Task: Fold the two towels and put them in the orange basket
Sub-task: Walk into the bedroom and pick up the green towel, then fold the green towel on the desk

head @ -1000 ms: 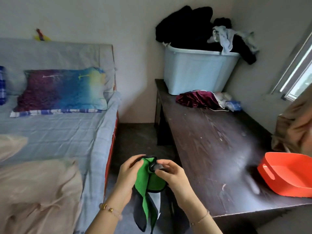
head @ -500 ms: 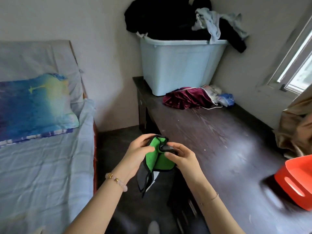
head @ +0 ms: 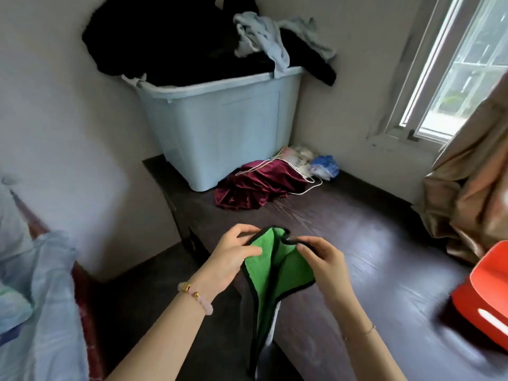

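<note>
A person's two bare hands hold a green towel (head: 277,270) with a black edge in the air, above the near corner of a dark wooden table (head: 384,265). The left hand (head: 233,257) pinches the towel's upper left edge between thumb and fingers; a beaded bracelet (head: 193,294) sits on that wrist. The right hand (head: 324,262) pinches the upper right edge, fingers curled round the black trim. Between the hands the towel sags in a soft fold, and the rest hangs down towards the floor. A pale grey strip (head: 270,334) shows beneath the green; it cannot be told whether it is the towel's back or a second one.

The orange basket (head: 489,292) sits on the table at the far right, well apart from the hands, blurred and partly cut off by the frame edge.

At the back of the table a pale blue bin (head: 228,133) stands in the corner, heaped with black clothes (head: 178,42) and a light blue cloth (head: 264,37). Just beside the bin lies a crumpled maroon cloth (head: 253,185) with a white cord (head: 308,188) over it. A tan curtain (head: 472,193) hangs at the right, beside a window (head: 467,78). A bed (head: 52,298) with a pale blue sheet shows at the left
</note>
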The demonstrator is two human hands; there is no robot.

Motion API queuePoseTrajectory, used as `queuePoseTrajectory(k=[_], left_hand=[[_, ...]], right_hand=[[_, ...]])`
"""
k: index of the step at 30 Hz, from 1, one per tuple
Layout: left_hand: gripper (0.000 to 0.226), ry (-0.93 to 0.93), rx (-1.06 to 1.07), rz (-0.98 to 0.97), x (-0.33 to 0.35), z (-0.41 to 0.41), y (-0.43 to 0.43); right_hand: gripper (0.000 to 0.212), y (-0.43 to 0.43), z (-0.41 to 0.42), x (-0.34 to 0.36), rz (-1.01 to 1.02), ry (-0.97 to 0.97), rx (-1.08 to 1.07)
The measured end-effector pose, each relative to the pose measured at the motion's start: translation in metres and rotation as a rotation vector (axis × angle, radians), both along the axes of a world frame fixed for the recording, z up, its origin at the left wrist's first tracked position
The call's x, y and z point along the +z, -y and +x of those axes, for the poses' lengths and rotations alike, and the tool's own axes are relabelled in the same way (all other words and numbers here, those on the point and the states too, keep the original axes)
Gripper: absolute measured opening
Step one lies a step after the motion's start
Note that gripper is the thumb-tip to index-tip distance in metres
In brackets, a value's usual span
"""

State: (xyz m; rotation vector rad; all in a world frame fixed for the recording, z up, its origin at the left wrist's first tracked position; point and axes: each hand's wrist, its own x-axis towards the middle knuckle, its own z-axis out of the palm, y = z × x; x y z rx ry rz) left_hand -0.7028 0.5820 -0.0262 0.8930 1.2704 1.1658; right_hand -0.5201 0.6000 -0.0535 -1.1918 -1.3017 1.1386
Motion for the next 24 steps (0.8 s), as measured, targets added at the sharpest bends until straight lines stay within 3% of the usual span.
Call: queuePoseTrajectory(k=[6,17,24], left_hand=[[0.031,-0.105,-0.144,-0.001,-0.005,-0.002,-0.088],[0.024,-0.379,-0.405,0.089,-0.035,0.048,-0.258],[0.019,-0.599,-0.614,0.162,-0.072,0.090,-0.350]], right_hand=[[0.006,-0.055,0.040,-0.007,0.002,0.213,-0.269],[0.002,-0.126,0.109,-0.029,-0.120,0.405,-0.590],[0.012,-0.182,0.137,-0.054,-0.292,0.515,-0.736]])
